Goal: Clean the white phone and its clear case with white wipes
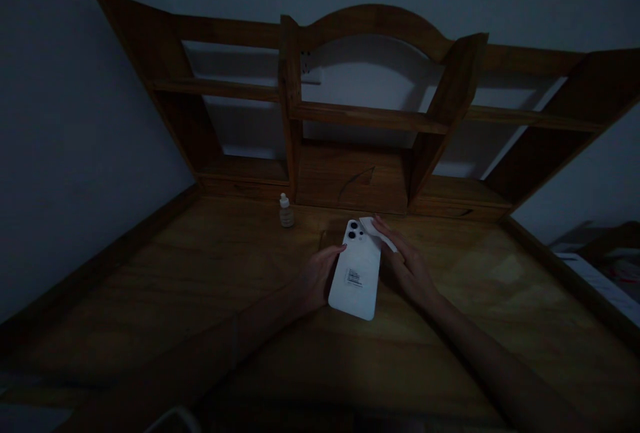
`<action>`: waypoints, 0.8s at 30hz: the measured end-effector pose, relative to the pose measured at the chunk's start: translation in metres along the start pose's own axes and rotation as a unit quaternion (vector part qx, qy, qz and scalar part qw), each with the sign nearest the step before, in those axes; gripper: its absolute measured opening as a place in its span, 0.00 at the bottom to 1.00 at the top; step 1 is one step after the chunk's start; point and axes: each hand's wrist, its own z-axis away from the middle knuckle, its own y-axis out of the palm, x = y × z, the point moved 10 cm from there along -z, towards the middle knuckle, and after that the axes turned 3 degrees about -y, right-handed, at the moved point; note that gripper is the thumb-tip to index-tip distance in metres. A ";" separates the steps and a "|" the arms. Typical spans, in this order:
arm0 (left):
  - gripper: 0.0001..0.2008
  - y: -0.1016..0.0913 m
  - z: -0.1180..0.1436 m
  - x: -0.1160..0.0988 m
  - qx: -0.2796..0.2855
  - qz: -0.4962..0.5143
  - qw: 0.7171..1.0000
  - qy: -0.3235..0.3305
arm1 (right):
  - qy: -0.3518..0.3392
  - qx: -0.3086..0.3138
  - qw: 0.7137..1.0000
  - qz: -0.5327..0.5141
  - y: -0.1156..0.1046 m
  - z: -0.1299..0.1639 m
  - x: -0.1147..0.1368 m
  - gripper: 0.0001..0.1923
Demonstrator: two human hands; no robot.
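Observation:
My left hand [316, 276] is closed around the left edge of a white smartphone [369, 263], its thumb near the camera lenses. The phone is tilted above the desk with its back towards me, and a label with a barcode sits on its lower half. Between the fingers of my right hand [413, 270] is a thin white piece of tissue or cloth [369, 224]. It lies against the phone's upper right edge, beside the cameras. The fingers beneath the phone are hidden.
A small dropper bottle [286, 212] with a white cap stands left of the phone, near the back of the wooden desk [240, 253]. Behind rises a wooden shelf unit [370, 116]. A wall socket [310, 68] shows through it. The room is dim.

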 end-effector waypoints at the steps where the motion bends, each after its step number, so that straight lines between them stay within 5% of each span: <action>1: 0.11 -0.003 0.000 0.000 -0.015 0.001 1.000 0.003 | 0.002 -0.007 1.000 -0.003 -0.001 0.000 0.000 0.22; 4: 0.10 -0.010 -0.003 0.003 -0.035 0.010 0.999 -0.006 | 0.005 -0.018 1.000 -0.004 -0.003 0.000 0.000 0.21; 8: 0.17 -0.009 -0.008 0.015 0.008 0.010 0.999 -0.048 | -0.009 -0.026 1.000 -0.005 -0.006 -0.001 0.002 0.21; 24: 0.22 -0.009 -0.005 0.013 -0.001 -0.008 0.999 -0.035 | 0.006 -0.024 1.000 -0.017 -0.004 0.000 0.006 0.23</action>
